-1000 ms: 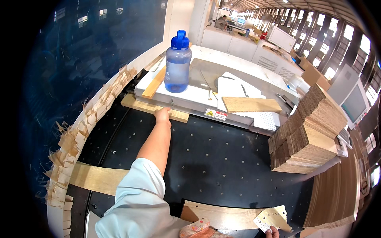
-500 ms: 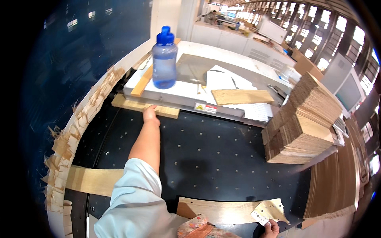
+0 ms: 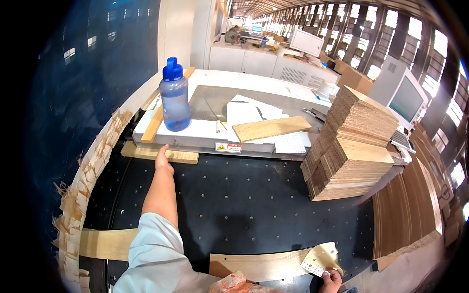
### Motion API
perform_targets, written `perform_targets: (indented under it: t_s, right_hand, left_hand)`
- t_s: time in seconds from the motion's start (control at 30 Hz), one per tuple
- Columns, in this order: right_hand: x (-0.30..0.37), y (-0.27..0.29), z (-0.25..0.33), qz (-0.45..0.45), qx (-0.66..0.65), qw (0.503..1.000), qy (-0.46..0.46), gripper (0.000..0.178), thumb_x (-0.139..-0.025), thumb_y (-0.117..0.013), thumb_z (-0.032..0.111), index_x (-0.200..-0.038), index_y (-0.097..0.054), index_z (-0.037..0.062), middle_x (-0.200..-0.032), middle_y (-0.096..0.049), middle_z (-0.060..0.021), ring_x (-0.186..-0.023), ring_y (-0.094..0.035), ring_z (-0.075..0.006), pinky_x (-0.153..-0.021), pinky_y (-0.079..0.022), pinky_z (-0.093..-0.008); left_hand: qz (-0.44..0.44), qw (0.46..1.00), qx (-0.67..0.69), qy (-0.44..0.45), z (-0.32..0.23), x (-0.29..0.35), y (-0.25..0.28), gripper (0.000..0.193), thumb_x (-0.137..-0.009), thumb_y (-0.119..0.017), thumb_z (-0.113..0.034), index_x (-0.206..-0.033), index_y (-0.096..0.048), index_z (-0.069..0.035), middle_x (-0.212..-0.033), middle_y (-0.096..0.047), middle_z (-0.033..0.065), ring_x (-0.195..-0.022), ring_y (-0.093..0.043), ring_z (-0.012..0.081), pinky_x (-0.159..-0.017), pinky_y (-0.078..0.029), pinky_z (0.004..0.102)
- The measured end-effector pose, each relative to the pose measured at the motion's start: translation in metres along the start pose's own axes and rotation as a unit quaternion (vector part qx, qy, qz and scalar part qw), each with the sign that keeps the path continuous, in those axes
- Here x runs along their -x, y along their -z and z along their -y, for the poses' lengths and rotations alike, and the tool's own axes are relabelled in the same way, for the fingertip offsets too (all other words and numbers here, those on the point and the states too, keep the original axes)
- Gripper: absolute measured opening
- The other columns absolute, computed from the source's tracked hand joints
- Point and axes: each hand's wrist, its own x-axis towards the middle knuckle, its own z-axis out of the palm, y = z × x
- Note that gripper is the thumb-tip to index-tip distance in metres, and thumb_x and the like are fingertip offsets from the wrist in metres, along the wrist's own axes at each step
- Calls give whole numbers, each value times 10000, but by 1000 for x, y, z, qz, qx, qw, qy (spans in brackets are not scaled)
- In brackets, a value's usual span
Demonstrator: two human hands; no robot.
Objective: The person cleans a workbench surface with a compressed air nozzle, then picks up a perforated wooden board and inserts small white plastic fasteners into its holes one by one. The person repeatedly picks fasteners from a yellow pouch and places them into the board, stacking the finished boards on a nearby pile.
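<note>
My left hand (image 3: 164, 160) reaches far across the black table, its fingers stretched out over a narrow wooden strip (image 3: 183, 156). That strip lies along the front edge of a white machine beam. Near me at the lower right, my right hand (image 3: 331, 280) pinches the edge of a cream-and-white sheet of labels (image 3: 316, 261) with small dark marks. The sheet overlaps the right end of a wooden board (image 3: 254, 264) lying in front of me. A patterned sleeve cover hides part of that board's near edge. Another wooden board (image 3: 110, 244) lies at the left, partly behind my left sleeve.
A blue-capped water bottle (image 3: 176, 100) stands on the white beam (image 3: 200, 141), near papers and a loose board (image 3: 271, 128). Stacked boards (image 3: 354, 156) rise at the right, with a monitor (image 3: 409, 100) behind. Torn tape (image 3: 90, 168) lines the left panel's edge.
The view has shifted, so the bottle and beam sit lower and further left. My left hand stays at the narrow strip, and my right hand keeps hold of the label sheet.
</note>
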Motion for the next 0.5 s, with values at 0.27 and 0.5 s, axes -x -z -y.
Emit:
perform_targets:
  t_s: [0.27, 0.5]
  right_hand:
    - [-4, 5, -13, -2, -8, 999, -37, 287, -847, -618, 133, -1103, -629, 5, -976, -632, -97, -896, -550, -179, -810, -447, -302]
    - [-16, 12, -53, -28, -18, 997, 63, 221, -746, -642, -11, -963, -676, -4, -912, -651, -103, -891, -607, -185, -805, -474, -286]
  left_hand:
    - [39, 999, 25, -2, 4, -22, 3, 1017, -675, -712, -428, -1467, -201, -48, -1545, -126, 128, -1410, -129, 267, -1135, -18, 420]
    - [22, 999, -35, -21, 14, -40, 19, 810, -749, -663, -418, -1398, -363, -39, -1449, -355, 131, -1350, -277, 278, -1133, -94, 426]
